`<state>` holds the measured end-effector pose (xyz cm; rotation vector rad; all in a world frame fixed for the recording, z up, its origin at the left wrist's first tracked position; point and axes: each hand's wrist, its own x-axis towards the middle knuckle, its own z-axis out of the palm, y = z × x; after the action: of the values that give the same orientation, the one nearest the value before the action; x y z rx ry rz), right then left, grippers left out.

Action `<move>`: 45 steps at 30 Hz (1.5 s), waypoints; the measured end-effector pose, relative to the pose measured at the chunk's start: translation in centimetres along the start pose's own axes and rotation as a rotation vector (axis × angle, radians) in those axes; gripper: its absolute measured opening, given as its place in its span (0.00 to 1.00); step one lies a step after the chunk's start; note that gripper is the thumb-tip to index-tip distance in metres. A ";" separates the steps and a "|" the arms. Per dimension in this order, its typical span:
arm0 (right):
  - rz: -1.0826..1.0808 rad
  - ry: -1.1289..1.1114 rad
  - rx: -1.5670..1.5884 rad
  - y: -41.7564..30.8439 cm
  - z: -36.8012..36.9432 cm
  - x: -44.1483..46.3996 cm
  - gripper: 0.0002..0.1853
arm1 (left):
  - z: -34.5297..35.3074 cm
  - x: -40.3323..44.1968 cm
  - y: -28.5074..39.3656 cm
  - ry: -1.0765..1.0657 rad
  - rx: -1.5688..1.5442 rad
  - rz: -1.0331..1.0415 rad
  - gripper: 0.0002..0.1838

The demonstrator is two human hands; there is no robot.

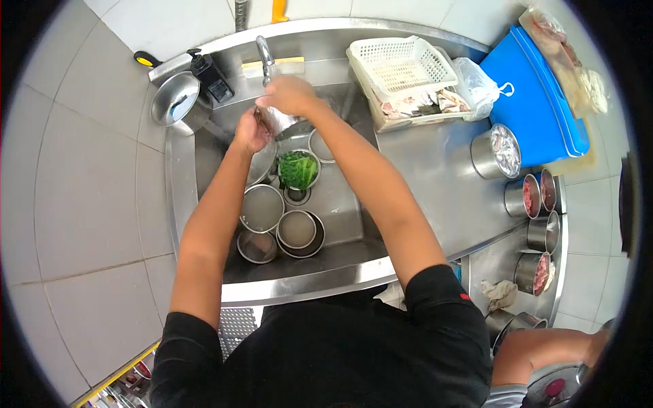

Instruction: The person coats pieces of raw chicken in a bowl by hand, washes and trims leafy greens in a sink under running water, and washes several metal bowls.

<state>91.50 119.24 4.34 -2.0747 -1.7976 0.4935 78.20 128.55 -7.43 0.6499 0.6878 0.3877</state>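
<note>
Under the faucet (pixel 264 54) at the back of the steel sink, my two hands are close together. My left hand (pixel 253 130) is curled around something dark and small that I cannot make out. Blurred by motion, my right hand (pixel 287 96) is just above it, near the spout; its fingers and what they may hold are unclear. A shiny patch, perhaps water or metal, shows between the hands. Below them in the sink are a bowl of green leaves (pixel 298 169), a round pot of cloudy liquid (pixel 262 208) and several other round containers.
On the left ledge are a steel pot (pixel 175 102) and a black bottle (pixel 211 80). White baskets (pixel 406 68), a plastic bag (pixel 478 87), a blue box (pixel 532 102) and a pot (pixel 494 151) are at the right. Another person's arm (pixel 547 347) reaches in lower right.
</note>
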 end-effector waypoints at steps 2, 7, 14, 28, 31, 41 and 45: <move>0.035 0.222 0.135 1.4 1.3 -0.9 0.21 | 1.6 0.5 0.0 -0.154 -0.098 0.029 0.18; -0.195 0.478 -0.177 0.6 0.8 -5.9 0.14 | -2.6 7.1 -2.1 -0.885 -0.446 -0.346 0.20; -0.386 0.714 -0.046 -0.7 5.3 -10.0 0.10 | 2.8 -4.6 -1.0 -0.090 0.087 -0.242 0.26; 0.055 0.144 -0.043 0.7 1.0 1.1 0.21 | 1.7 -1.1 0.1 -0.047 0.012 -0.045 0.28; 0.200 0.074 0.097 3.0 0.0 -1.4 0.24 | 2.5 0.6 -0.5 -0.099 0.073 -0.106 0.22; 0.561 0.896 0.243 7.6 -5.0 -28.0 0.16 | 3.9 7.7 -6.5 -0.067 0.307 -0.287 0.23; 0.690 0.960 -0.069 13.2 -1.4 -32.7 0.15 | 3.8 7.5 -6.7 -0.060 0.273 -0.271 0.24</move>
<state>99.26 85.03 0.37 -2.3254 -0.5552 -0.3893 86.96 125.94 -13.11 0.8111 0.7672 0.0224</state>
